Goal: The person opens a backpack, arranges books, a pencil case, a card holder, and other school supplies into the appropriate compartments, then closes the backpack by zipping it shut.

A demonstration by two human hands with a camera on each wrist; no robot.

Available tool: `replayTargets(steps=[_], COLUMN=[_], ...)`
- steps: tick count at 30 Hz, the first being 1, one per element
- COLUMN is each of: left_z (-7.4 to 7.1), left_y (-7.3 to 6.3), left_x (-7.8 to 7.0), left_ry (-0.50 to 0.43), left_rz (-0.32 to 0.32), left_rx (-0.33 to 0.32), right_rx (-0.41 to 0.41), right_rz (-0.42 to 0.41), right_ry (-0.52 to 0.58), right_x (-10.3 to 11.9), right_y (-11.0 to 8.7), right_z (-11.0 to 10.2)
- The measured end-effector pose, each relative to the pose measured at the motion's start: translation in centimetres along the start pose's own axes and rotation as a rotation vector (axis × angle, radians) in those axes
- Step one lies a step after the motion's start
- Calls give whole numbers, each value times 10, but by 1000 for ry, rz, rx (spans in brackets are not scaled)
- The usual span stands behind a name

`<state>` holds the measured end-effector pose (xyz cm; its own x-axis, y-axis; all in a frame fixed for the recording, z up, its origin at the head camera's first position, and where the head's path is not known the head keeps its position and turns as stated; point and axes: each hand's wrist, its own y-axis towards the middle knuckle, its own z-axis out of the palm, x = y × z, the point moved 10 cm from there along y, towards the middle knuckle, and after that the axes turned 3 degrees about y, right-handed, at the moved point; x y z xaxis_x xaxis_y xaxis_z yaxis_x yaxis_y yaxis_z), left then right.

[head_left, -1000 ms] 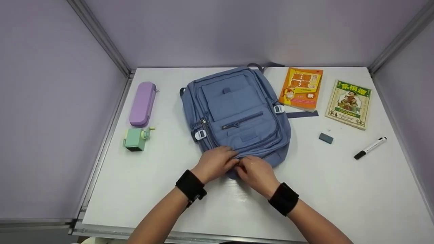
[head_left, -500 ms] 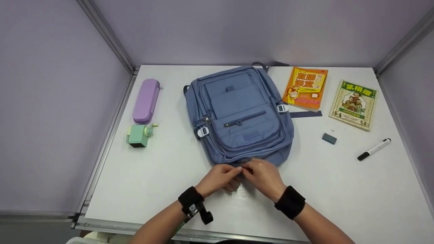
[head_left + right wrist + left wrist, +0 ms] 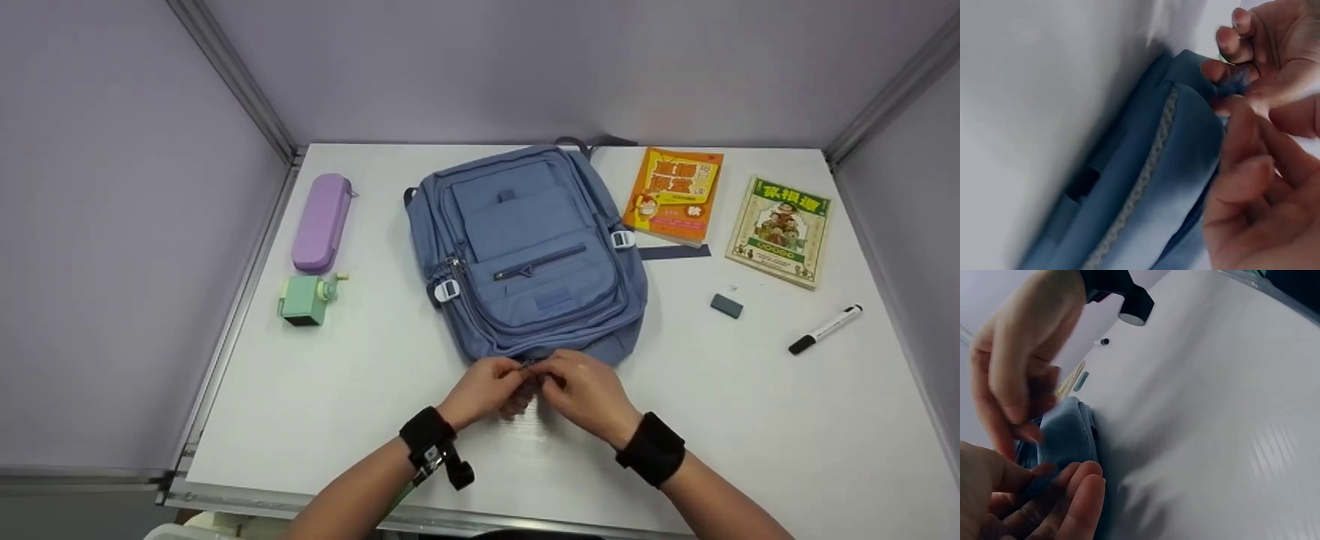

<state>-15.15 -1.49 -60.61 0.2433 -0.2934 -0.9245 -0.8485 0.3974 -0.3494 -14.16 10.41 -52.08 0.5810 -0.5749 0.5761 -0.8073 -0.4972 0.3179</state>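
A blue backpack (image 3: 532, 217) lies front side up on the white table, its bottom end toward the person. At that near edge, my left hand (image 3: 484, 391) pinches a bit of blue fabric (image 3: 1233, 83) between thumb and fingers. Right beside it, my right hand (image 3: 589, 391) has its index fingertip at the same spot, by a small metal zipper pull (image 3: 527, 364). The right wrist view shows its fingers bent and its thumb (image 3: 1249, 177) lower down; I cannot tell whether they grip the pull. A dark zipper (image 3: 1185, 228) runs along the bag there.
On the left are a purple pencil case (image 3: 322, 223) and a green pencil sharpener (image 3: 304, 300). Right of the bag are an orange book (image 3: 675, 195), a green-and-cream book (image 3: 780, 231), a dark eraser (image 3: 726, 305) and a black-capped marker (image 3: 825, 328). A dark strap (image 3: 675, 252) sticks out.
Over the second, the left hand has come off the bag's front down to its near edge. Since half a second ago, the right index has reached further left, and the backpack stays put.
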Motion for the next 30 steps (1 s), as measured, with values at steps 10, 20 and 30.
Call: replayTargets(steps=[10, 20, 30], left_z=[-3, -23, -55], left_y=[-1, -12, -34], left_x=[-12, -23, -28], left_ry=[452, 523, 555], left_rz=[142, 268, 360], left_rx=[-99, -248, -439], right_rx=[-3, -50, 16], right_rz=[2, -4, 37], right_ry=[-230, -159, -127], right_x=[-21, -19, -8], right_y=[21, 31, 46], right_z=[-8, -5, 10])
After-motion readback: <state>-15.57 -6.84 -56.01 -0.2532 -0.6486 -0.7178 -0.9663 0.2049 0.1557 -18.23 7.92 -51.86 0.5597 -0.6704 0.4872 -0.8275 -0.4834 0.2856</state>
